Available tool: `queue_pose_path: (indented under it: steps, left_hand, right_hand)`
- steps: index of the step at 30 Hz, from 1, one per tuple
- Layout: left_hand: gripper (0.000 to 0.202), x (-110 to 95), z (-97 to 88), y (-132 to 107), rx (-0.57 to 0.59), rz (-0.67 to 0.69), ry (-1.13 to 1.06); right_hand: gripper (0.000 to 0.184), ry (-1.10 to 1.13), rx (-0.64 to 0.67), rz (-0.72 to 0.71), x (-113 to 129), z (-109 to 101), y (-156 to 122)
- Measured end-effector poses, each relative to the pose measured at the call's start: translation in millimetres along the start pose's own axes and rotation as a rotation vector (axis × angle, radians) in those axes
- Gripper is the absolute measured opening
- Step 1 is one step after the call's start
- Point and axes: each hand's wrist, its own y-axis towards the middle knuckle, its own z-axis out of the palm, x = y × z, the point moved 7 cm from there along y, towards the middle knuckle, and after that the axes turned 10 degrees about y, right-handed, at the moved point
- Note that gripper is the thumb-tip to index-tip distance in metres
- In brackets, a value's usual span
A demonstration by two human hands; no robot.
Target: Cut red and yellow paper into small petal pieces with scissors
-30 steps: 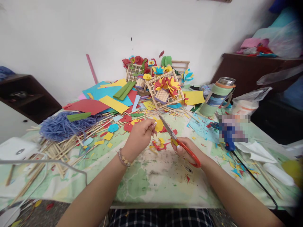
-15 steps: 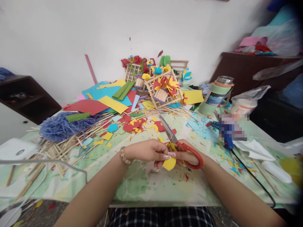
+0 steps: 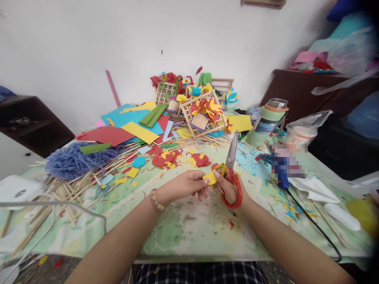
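Left hand (image 3: 185,185) is pinching a small yellow piece (image 3: 209,178) just above the tabletop (image 3: 189,225). Right hand (image 3: 226,186) sits right beside it, gripping the scissors (image 3: 231,157), blades together and pointing up. Scraps (image 3: 166,157) are scattered behind.

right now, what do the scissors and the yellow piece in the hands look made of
The scissors: blades look like bare metal, grey with a dull sheen; handles look like smooth orange plastic, slightly glossy. The yellow piece pinched by the left hand: probably thin matte paper or card, flat colour and clean cut edge, though craft foam is possible.
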Motion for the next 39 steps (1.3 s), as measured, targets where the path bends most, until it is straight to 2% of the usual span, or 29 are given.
queue_pose_path:
  steps: [5,7,10,12,14,18,23,25,29,33,36,39]
  left_hand:
    - [0.047,-3,-13.0,0,-0.172,0.084,-0.114]
    - [0.048,-7,-13.1,-2,-0.131,0.102,-0.100]
    - [0.047,-10,-4.0,-5,0.032,0.096,-0.079]
    - [0.045,-10,0.2,-6,0.077,0.088,-0.080]
    - [0.043,-10,0.3,-4,0.046,0.093,-0.093]
    - [0.044,-9,-0.4,-1,-0.043,0.097,-0.114]
    - [0.044,-12,1.7,-1,-0.085,0.143,-0.038]
    - [0.043,-13,1.1,-1,-0.096,0.160,-0.008]
    - [0.046,-19,-12.2,-6,-0.214,0.224,0.013]
    - [0.049,-31,-36.5,-17,-0.458,0.333,-0.074]
    - [0.047,-37,-49.5,-28,-0.634,0.403,-0.113]
    - [0.045,-39,-52.0,-33,-0.720,0.439,-0.127]
  right_hand:
    - [0.057,0.071,0.135,-0.003,1,7,-1]
    - [0.058,0.080,0.193,-0.001,1,8,-2]
    - [0.055,0.107,0.255,0.055,-3,10,-5]
    - [0.052,0.118,0.267,0.067,-3,12,-7]
    - [0.052,0.074,0.193,0.013,2,10,-7]
    - [0.053,-0.051,-0.037,-0.107,15,-2,-8]
    - [0.053,-0.043,-0.104,-0.118,16,-5,-8]
    - [0.053,-0.009,-0.092,-0.093,13,-6,-7]
    - [0.057,0.071,0.084,-0.101,12,2,-5]
    - [0.057,0.127,0.326,-0.030,9,17,-8]
    - [0.058,0.077,0.535,-0.008,12,34,-16]
    - [0.056,-0.010,0.637,-0.030,17,44,-22]
